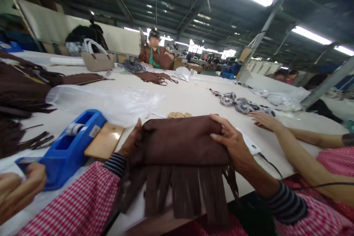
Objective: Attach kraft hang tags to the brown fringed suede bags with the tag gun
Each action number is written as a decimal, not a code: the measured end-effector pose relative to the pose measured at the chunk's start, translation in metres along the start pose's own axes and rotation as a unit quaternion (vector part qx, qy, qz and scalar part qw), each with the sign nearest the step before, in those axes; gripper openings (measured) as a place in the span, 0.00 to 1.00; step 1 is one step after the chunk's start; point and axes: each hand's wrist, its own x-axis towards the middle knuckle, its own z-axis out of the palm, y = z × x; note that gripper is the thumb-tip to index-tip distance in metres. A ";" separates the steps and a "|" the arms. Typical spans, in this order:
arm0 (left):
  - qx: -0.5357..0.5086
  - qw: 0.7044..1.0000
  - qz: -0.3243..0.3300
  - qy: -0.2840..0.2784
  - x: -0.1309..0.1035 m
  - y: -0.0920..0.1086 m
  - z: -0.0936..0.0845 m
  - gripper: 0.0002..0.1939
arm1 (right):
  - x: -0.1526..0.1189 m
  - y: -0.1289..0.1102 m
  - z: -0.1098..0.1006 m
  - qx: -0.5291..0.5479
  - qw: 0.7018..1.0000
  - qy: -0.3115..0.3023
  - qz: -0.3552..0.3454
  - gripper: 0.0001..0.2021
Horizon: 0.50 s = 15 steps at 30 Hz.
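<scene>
Between my two hands is a dark brown fringed bag (182, 140), held up over the table's near edge, its long strips hanging down. My left hand (131, 142) grips its left end, with most of the fingers hidden behind the bag. At the upper right corner my right hand (231, 140) pinches it, thumb in front. Just left of my left hand lie a tan flat block (103, 142) and a blue tape dispenser (74, 147).
Co-workers' hands rest at the far left (22, 188) and on the right (265, 120). White plastic bags (107, 103), brown fringed bags (22, 84), a beige handbag (98, 61) and several coiled straps (240, 103) lie on the table (190, 96). Across it, a person (156, 51) holds a brown item.
</scene>
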 end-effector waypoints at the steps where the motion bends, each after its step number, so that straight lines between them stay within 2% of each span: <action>1: -0.079 0.996 -0.047 0.000 -0.002 0.003 0.002 0.35 | -0.009 0.013 -0.008 -0.019 1.000 0.006 0.012 0.30; 2: -0.188 0.976 -0.111 0.000 -0.002 0.006 0.006 0.30 | -0.016 0.025 -0.016 -0.035 0.999 0.013 0.028 0.30; 4: -0.404 0.884 -0.236 -0.007 -0.001 0.010 0.013 0.20 | -0.022 0.046 -0.032 -0.065 0.996 0.022 0.064 0.30; 5: -0.474 0.836 -0.276 -0.013 0.000 0.011 0.016 0.22 | -0.021 0.056 -0.040 -0.083 0.993 0.021 0.076 0.30; 6: -0.509 0.807 -0.298 -0.017 0.001 0.011 0.019 0.28 | -0.020 0.064 -0.048 -0.108 0.991 0.020 0.080 0.31; 8: -0.534 0.785 -0.313 -0.019 0.003 0.010 0.023 0.33 | -0.014 0.076 -0.059 -0.166 0.984 0.018 0.064 0.30; 10: -0.548 0.775 -0.315 -0.017 0.002 0.009 0.025 0.32 | -0.008 0.085 -0.065 -0.210 0.977 0.017 0.035 0.30; 13: -0.590 0.745 -0.311 -0.017 -0.001 0.009 0.022 0.32 | -0.001 0.091 -0.067 -0.218 0.976 0.017 0.004 0.32; 15: -0.614 0.728 -0.306 -0.016 -0.003 0.010 0.021 0.34 | 0.002 0.091 -0.066 -0.211 0.977 0.042 -0.003 0.35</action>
